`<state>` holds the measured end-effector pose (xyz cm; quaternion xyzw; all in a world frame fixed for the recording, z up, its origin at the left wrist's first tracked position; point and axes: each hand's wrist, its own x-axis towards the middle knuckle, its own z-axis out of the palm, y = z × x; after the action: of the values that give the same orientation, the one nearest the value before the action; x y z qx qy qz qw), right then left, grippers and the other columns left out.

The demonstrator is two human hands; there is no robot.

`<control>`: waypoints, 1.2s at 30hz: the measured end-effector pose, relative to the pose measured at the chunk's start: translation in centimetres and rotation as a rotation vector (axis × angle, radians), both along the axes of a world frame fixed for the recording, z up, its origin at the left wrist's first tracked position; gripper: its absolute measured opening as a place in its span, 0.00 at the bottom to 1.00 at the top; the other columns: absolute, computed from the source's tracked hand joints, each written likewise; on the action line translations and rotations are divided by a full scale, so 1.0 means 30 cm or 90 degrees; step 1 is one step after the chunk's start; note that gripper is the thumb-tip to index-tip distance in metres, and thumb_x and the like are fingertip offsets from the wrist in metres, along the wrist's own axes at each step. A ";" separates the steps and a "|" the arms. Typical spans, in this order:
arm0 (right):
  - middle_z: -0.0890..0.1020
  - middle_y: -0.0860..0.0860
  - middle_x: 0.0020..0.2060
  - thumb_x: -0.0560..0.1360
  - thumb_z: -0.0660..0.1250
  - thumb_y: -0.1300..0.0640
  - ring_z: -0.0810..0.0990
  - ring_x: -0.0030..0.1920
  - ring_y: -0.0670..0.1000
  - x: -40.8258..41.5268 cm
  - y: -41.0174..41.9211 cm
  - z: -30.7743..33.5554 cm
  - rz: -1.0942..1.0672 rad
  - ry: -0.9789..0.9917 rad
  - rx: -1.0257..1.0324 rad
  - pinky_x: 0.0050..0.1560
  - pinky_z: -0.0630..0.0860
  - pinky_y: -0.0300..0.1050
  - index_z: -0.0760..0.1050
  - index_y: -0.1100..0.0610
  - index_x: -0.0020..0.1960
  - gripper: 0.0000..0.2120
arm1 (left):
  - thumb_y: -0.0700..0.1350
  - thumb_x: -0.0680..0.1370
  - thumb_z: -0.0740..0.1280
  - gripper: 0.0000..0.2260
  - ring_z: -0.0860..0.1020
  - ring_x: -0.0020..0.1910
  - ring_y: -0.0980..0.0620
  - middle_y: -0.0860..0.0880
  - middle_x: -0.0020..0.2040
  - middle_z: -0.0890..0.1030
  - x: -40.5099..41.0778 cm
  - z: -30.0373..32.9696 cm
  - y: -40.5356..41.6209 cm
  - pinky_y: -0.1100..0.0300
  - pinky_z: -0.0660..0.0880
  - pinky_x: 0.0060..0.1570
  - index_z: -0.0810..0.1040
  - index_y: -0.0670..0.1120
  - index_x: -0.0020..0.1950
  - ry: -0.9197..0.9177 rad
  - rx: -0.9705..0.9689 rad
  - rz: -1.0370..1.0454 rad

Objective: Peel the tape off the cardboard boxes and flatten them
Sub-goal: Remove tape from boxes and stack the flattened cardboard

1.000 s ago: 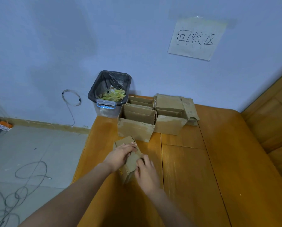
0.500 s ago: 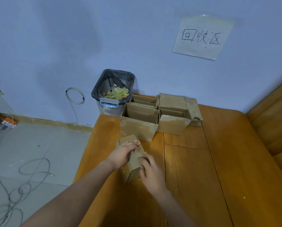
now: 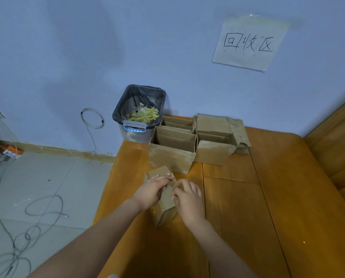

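A small closed cardboard box (image 3: 163, 205) stands on the wooden table (image 3: 237, 207) near its left edge. My left hand (image 3: 151, 190) lies over the box's top from the left, fingers curled onto it. My right hand (image 3: 187, 199) comes from the right, and its fingertips pick at the box's top edge where the two hands meet. Any tape under the fingers is hidden. Behind stand several open cardboard boxes (image 3: 173, 153) in a cluster, with a flattened one (image 3: 225, 125) lying on top at the back right.
A bin lined with a black bag (image 3: 139, 113) holds yellowish tape scraps at the table's far left corner. A paper sign (image 3: 247, 43) hangs on the wall. Cables (image 3: 27, 227) lie on the tiled floor to the left. A wooden panel (image 3: 336, 141) rises at the right.
My right hand has crept up from the box's right side to its top edge, meeting the left hand's fingers. The box has stayed in place.
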<state>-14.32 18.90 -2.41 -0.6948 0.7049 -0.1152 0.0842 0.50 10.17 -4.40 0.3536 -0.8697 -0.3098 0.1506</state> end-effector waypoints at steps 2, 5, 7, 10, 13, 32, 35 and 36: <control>0.67 0.47 0.66 0.81 0.58 0.55 0.61 0.69 0.50 0.003 -0.012 0.005 0.023 0.028 0.006 0.74 0.51 0.51 0.75 0.52 0.61 0.12 | 0.34 0.83 0.55 0.18 0.62 0.75 0.55 0.50 0.73 0.69 -0.001 -0.001 -0.002 0.57 0.52 0.76 0.73 0.44 0.70 -0.003 -0.002 -0.010; 0.68 0.48 0.67 0.80 0.58 0.59 0.61 0.70 0.51 0.013 -0.019 -0.002 0.036 0.043 0.005 0.74 0.50 0.53 0.74 0.54 0.64 0.14 | 0.34 0.82 0.56 0.17 0.63 0.74 0.54 0.50 0.72 0.71 0.001 -0.005 -0.003 0.55 0.53 0.76 0.74 0.44 0.69 0.004 -0.005 -0.011; 0.69 0.49 0.67 0.78 0.61 0.61 0.62 0.70 0.53 0.022 -0.016 -0.004 0.035 0.054 -0.003 0.74 0.53 0.54 0.74 0.56 0.65 0.16 | 0.34 0.82 0.56 0.17 0.63 0.74 0.55 0.51 0.72 0.71 0.004 -0.006 -0.003 0.54 0.53 0.76 0.74 0.45 0.69 0.006 -0.007 -0.013; 0.71 0.51 0.65 0.76 0.63 0.62 0.66 0.68 0.55 0.028 -0.022 0.000 0.022 0.057 -0.014 0.72 0.57 0.56 0.75 0.57 0.64 0.17 | 0.35 0.82 0.56 0.17 0.65 0.73 0.55 0.51 0.71 0.72 0.003 -0.006 -0.005 0.55 0.53 0.75 0.74 0.45 0.69 0.001 -0.013 -0.023; 0.67 0.50 0.66 0.77 0.59 0.61 0.62 0.69 0.54 0.030 -0.029 0.004 0.030 0.075 0.012 0.73 0.51 0.55 0.72 0.56 0.66 0.18 | 0.36 0.83 0.56 0.17 0.66 0.72 0.54 0.51 0.70 0.73 0.002 -0.004 -0.010 0.55 0.54 0.75 0.74 0.46 0.69 -0.006 -0.019 -0.026; 0.72 0.47 0.56 0.81 0.56 0.63 0.70 0.57 0.46 -0.010 0.065 -0.010 -0.013 -0.195 -0.050 0.59 0.67 0.42 0.71 0.56 0.58 0.09 | 0.36 0.83 0.55 0.17 0.61 0.75 0.56 0.52 0.73 0.69 -0.004 -0.031 -0.039 0.60 0.49 0.75 0.74 0.45 0.70 0.005 -0.028 -0.021; 0.70 0.47 0.64 0.78 0.57 0.63 0.66 0.67 0.45 -0.010 0.065 -0.010 -0.012 -0.200 -0.022 0.70 0.63 0.43 0.66 0.56 0.69 0.19 | 0.37 0.83 0.56 0.16 0.61 0.75 0.57 0.53 0.73 0.69 -0.002 -0.035 -0.039 0.59 0.50 0.75 0.74 0.46 0.69 0.010 -0.021 -0.024; 0.69 0.46 0.67 0.78 0.57 0.63 0.63 0.69 0.45 -0.010 0.062 -0.010 0.005 -0.185 -0.010 0.73 0.58 0.43 0.63 0.55 0.72 0.23 | 0.38 0.83 0.55 0.16 0.60 0.75 0.57 0.53 0.73 0.69 -0.001 -0.036 -0.039 0.59 0.50 0.75 0.74 0.46 0.69 0.010 -0.018 -0.025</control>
<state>-14.63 20.75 -2.70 -0.6741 0.6816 -0.2202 0.1804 0.47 8.99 -5.49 0.3319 -0.8796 -0.3030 0.1562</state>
